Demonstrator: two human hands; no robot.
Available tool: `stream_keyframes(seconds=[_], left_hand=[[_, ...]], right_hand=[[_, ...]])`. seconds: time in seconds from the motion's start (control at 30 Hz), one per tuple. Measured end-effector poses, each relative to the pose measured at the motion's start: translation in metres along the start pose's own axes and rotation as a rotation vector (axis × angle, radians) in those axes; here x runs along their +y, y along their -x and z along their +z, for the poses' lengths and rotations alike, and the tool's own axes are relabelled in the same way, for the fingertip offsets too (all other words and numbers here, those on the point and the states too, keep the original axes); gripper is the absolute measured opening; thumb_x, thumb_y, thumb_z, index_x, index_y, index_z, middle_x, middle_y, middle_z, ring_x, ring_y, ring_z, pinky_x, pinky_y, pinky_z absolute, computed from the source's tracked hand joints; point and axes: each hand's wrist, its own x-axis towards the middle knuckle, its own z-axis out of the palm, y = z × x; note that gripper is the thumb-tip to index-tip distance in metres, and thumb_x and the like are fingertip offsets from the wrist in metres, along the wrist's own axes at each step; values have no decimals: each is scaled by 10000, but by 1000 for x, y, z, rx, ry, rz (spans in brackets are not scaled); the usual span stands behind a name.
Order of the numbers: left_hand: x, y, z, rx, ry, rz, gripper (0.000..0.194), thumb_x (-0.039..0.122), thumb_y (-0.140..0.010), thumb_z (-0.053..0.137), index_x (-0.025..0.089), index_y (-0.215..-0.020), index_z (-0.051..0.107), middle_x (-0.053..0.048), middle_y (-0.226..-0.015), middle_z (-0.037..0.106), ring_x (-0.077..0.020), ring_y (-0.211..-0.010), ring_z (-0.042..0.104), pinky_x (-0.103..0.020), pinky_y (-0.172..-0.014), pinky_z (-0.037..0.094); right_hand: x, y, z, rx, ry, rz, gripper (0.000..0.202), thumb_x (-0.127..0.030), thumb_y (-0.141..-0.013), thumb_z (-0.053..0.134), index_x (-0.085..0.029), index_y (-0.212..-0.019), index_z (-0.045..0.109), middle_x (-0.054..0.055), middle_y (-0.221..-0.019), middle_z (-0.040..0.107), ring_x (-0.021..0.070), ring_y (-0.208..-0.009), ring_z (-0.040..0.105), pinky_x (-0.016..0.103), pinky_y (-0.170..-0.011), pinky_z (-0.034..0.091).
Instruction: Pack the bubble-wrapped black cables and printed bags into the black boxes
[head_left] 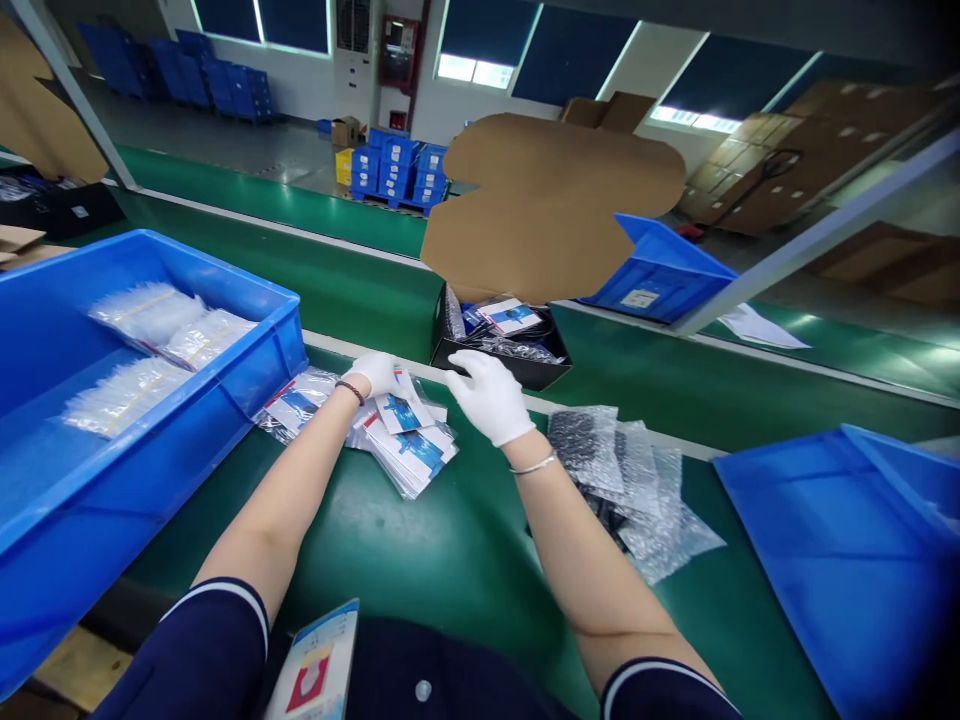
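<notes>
A white-gloved left hand (376,374) reaches into a loose stack of printed cards (420,458) on a green work surface (375,560), its fingers bent down at the top card (403,412); whether they pinch it cannot be told. The cards are white with blue picture panels and small red accents; they lie slightly fanned, the top one askew over the rest. Just left of the stack, more printed cards (294,405) show through glossy clear plastic, close against a large blue bin (187,425) that holds banded bundles of clear bags (142,310). The right hand (491,398), also gloved in white, hangs with fingers loosely curved and parted, nothing visible in its grasp, in front of an open black box (538,374). Inside the box, a similar blue-and-white card (511,316) lies over plastic-wrapped contents. Bubble-wrap pouches (600,455) overlap in a pile beside the right forearm.
</notes>
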Motion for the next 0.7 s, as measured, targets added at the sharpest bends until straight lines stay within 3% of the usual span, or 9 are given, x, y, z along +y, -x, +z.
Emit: stream_keyframes(seconds=[0.1, 0.17, 0.3, 0.37, 0.43, 0.5, 0.6, 0.63, 0.7], left_hand=[[-5, 7, -8, -2, -96, 77, 217, 309, -640, 737, 147, -754, 647, -96, -855, 657, -274, -891, 604, -309, -794, 437], [-14, 12, -25, 37, -85, 116, 231, 369, -755, 638, 139, -750, 624, -86, -828, 641, -244, -836, 593, -308, -756, 437], [-27, 18, -51, 295, 383, 183, 379, 487, -810, 599, 121, -895, 651, -64, -878, 645, -217, -818, 586, -306, -735, 480], [-24, 19, -52, 467, 671, 202, 432, 374, -841, 596, 89, -1166, 597, -86, -1085, 635, -219, -965, 582, -330, -864, 492], [-15, 20, -46, 493, 970, 222, 702, 207, -822, 590, 127, -1461, 311, -95, -1301, 545, -203, -1062, 570, -363, -953, 474], [-4, 20, -34, 352, 1131, 261, 860, 130, -759, 603, 180, -1513, 192, -94, -1399, 471, -207, -1084, 580, -384, -967, 475], [16, 28, -8, 94, 978, 340, 512, 240, -714, 672, 123, -1211, 631, -102, -1283, 580, -261, -1131, 565, -371, -1012, 443], [25, 34, 2, 15, 888, 343, 379, 302, -706, 695, 113, -1034, 714, -106, -1188, 636, -270, -1136, 559, -357, -1033, 421], [45, 47, 23, -197, 851, 290, 344, 419, -718, 697, 129, -896, 749, -95, -1047, 688, -263, -1083, 583, -355, -1046, 403]], right_hand=[[49, 28, -42, -9, 58, -17, 287, -274, -916, 536, -158, -1144, 666, 57, -1197, 599, 227, -1124, 539, 340, -1027, 406], [87, 53, -71, -168, 162, 19, 335, -289, -880, 580, -195, -1193, 652, 45, -1232, 581, 242, -1141, 533, 370, -1019, 422], [137, 109, -94, -588, 413, 105, 672, -276, -671, 773, -190, -1310, 583, 108, -1375, 455, 337, -1258, 419, 454, -1009, 426], [146, 128, -88, -612, 468, 146, 614, -218, -713, 737, -183, -1307, 587, 108, -1413, 413, 336, -1308, 359, 456, -1020, 414], [147, 138, -78, -512, 457, 185, 342, -191, -857, 596, -193, -1193, 660, 74, -1373, 469, 293, -1288, 399, 430, -1038, 399], [142, 136, -73, -357, 425, 210, 258, -209, -949, 469, -178, -1055, 703, 67, -1254, 569, 266, -1178, 506, 405, -1014, 412], [119, 117, -76, -39, 368, 160, 263, -235, -959, 444, -158, -969, 695, 86, -1045, 635, 260, -968, 585, 386, -872, 470], [107, 107, -78, 97, 320, 114, 264, -243, -962, 441, -157, -965, 691, 92, -1002, 629, 255, -934, 583, 376, -836, 475], [78, 85, -80, 336, 179, -17, 262, -264, -971, 445, -163, -975, 687, 101, -955, 604, 242, -917, 573, 358, -808, 476]])
